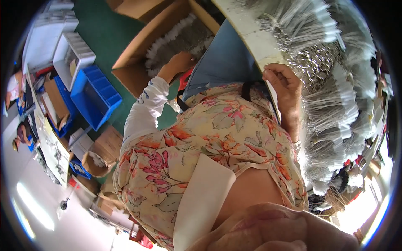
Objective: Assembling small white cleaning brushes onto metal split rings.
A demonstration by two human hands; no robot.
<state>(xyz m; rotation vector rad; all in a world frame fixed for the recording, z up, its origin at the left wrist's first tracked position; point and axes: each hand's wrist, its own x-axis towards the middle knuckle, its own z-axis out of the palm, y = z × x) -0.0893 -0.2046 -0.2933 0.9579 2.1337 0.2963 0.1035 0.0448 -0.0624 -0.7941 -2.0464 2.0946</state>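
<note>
My left hand (181,65), in a white sleeve, reaches into a cardboard box (132,52) on the left. Its fingers are bent over a layer of thin wire brushes (171,42) with pale bristly ends, and their tips are partly hidden. My right hand (285,81) is at the edge of the pale table (263,46) on the right. Its fingers are curled with the thumb close to the forefinger; anything between them is too small to make out. Beside it lie heaped bundles of similar wire brushes (331,104), their shiny looped metal ends (314,62) massed together.
My jeans-covered lap (224,58) lies between box and table. To the left stand a blue crate (96,96), a grey-white bin (75,56) and an open carton (100,154) on the green floor (94,25). Other people (23,136) are at a far-left table (52,146).
</note>
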